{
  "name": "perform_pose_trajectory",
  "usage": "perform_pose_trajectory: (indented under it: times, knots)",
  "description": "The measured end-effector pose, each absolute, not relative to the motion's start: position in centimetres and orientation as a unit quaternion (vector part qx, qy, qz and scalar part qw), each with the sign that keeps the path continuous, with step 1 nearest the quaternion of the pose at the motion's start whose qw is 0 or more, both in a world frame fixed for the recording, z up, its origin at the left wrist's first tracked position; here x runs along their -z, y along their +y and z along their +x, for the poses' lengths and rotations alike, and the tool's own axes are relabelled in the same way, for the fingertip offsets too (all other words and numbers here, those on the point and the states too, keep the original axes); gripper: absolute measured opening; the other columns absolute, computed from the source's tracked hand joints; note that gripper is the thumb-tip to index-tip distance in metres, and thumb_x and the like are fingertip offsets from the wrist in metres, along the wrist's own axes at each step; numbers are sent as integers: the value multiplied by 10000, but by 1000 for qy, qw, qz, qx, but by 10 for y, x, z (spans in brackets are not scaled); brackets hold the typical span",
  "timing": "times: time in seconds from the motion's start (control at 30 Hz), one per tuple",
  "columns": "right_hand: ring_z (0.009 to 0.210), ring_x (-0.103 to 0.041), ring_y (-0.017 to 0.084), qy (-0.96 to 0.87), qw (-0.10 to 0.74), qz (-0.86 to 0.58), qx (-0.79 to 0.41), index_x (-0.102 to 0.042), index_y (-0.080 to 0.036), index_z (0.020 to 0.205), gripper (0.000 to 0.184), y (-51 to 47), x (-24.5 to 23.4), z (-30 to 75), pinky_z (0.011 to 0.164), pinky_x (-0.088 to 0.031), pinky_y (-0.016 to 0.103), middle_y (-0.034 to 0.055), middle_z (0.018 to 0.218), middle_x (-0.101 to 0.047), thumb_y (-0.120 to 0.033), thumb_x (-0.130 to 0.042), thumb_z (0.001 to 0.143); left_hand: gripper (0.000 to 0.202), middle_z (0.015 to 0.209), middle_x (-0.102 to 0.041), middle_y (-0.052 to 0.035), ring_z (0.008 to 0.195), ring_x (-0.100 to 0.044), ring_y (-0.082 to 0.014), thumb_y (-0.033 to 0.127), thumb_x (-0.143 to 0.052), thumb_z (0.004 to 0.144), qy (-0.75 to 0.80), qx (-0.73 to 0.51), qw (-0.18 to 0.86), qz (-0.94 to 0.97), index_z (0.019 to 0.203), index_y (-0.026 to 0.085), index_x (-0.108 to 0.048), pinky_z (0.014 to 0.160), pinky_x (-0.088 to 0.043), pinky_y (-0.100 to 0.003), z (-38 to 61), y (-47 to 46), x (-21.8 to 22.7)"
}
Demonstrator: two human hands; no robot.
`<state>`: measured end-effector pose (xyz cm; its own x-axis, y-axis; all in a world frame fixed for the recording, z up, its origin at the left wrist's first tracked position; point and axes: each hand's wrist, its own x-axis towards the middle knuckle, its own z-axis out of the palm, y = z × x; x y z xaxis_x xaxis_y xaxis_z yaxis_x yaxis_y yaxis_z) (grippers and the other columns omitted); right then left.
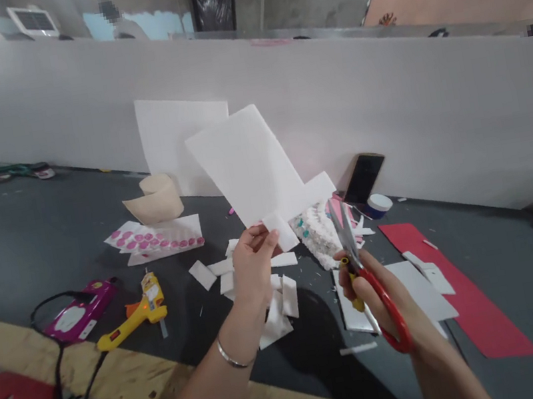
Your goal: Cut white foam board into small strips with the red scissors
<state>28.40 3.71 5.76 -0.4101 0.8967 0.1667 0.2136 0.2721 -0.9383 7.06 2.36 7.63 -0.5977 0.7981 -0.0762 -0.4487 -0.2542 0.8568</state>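
Between thumb and fingers, my left hand point(256, 262) pinches a small white piece point(279, 231) against the lower edge of a large white sheet point(248, 162), which looks like craft foam. My right hand point(386, 288) is closed around scissors point(389, 315) with red handles, their blades pointing up and slightly parted. A yellow-and-black tool point(351, 280), of a kind I cannot make out, is also in that hand. Cut white strips point(289, 297) lie below my left hand. Behind the scissors is a white textured piece point(320, 235) with teal dots.
A yellow glue gun point(133, 315) and a purple corded device point(82, 313) lie at left, near pink-dotted paper point(156, 238) and a beige strip point(160, 199). A phone point(364, 177) leans on the white partition point(408, 103) by a round jar point(378, 204). Red sheet point(475, 301) lies right.
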Motion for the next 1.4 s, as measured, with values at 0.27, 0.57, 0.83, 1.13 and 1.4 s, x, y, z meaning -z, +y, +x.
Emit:
perform_pose_trajectory:
  times: [0.27, 0.57, 0.83, 1.13, 1.4]
  knots:
    - [661, -496, 168, -779, 209, -395, -440, -576, -246, 1004, 249, 22, -80, 284, 612, -415, 276, -20, 745, -549, -487, -565, 939, 311, 872, -741, -61, 743, -682, -161, 280, -836, 653, 460, -757, 422, 195, 907, 167, -698, 670, -540, -280, 71, 25, -75]
    - [649, -490, 162, -758, 184, -377, -501, -555, -228, 941, 301, 21, -82, 281, 585, -414, 273, -7, 754, -553, -529, -541, 944, 339, 816, -728, -43, 703, -655, -143, 315, -853, 635, 469, -738, 442, 200, 888, 161, -688, 619, -520, -252, 78, 24, -71]
    - [625, -483, 166, -728, 201, -380, -534, -551, -227, 931, 398, 18, -84, 274, 554, -402, 287, -11, 731, -533, -623, -510, 918, 336, 781, -717, -29, 690, -649, -140, 318, -860, 621, 466, -739, 446, 198, 860, 162, -684, 611, -515, -249, 79, 25, -70]
    - [539, -430, 137, -761, 213, -388, -474, -550, -228, 919, 327, 16, -85, 269, 514, -354, 260, -43, 636, -488, -549, -496, 954, 315, 792, -733, -32, 666, -655, -129, 306, -866, 621, 466, -741, 442, 196, 837, 164, -686, 596, -522, -236, 79, 25, -70]
    - [473, -431, 135, -758, 225, -425, -442, -538, -233, 887, 390, 16, -73, 259, 461, -322, 246, -45, 580, -477, -611, -459, 945, 305, 781, -724, -24, 651, -647, -116, 282, -853, 639, 458, -747, 445, 187, 864, 159, -687, 601, -523, -232, 77, 25, -69]
